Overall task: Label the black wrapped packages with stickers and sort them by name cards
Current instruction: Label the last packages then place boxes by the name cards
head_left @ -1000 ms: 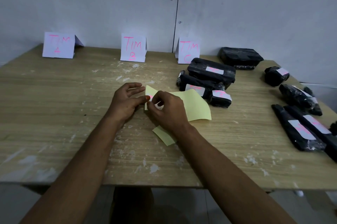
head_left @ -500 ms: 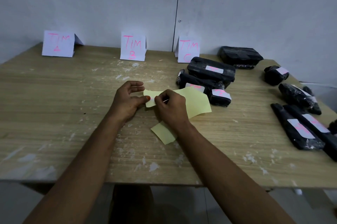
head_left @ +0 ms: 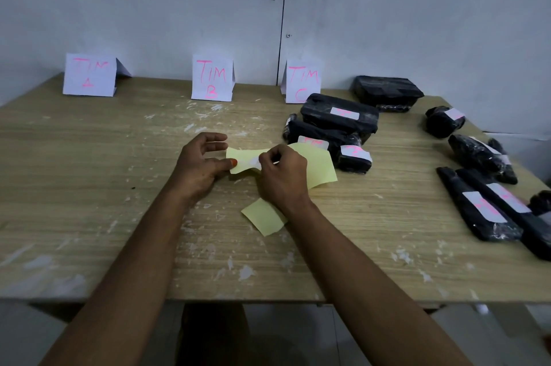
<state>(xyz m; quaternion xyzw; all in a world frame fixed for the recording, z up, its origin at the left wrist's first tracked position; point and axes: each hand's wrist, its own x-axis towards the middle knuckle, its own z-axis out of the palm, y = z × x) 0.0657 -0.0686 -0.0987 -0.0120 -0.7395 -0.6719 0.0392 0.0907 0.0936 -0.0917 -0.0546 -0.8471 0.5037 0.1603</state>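
While peeling a sticker (head_left: 253, 160) from the yellow backing sheet (head_left: 313, 169): left hand (head_left: 199, 167) pins the sheet's left edge with the thumb, other fingers loosely curled above; right hand (head_left: 283, 172), grip closed, pinches the sticker at mid-sheet. Long axis of the sheet runs left to right on the tabletop (head_left: 89, 186). Nearest black packages (head_left: 337, 121) lie just right of and beyond the right hand, hence nearer that hand; name cards (head_left: 212, 78) stand along the far edge.
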